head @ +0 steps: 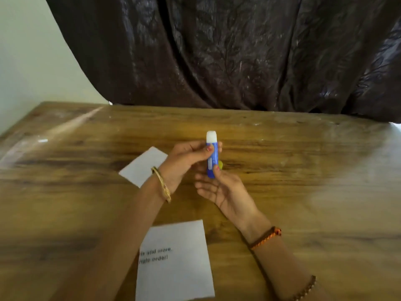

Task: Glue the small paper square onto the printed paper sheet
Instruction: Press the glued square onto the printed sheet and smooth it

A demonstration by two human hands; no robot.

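Note:
A blue glue stick point(212, 158) with its white glue tip exposed stands upright above the table's middle. My left hand point(184, 161) grips its upper body, thumb near the tip. My right hand point(219, 187) holds its base between thumb and fingers. A bit of yellow point(220, 164), perhaps the cap, shows behind the stick. The small white paper square point(144, 166) lies flat on the table, partly hidden by my left wrist. The printed paper sheet point(175, 261) lies near the front edge, with two lines of black text on it; my left forearm covers its left side.
The wooden table point(303, 170) stretches wide on both sides. A dark patterned curtain point(238, 51) hangs behind its far edge, with a pale wall point(26, 61) at the left.

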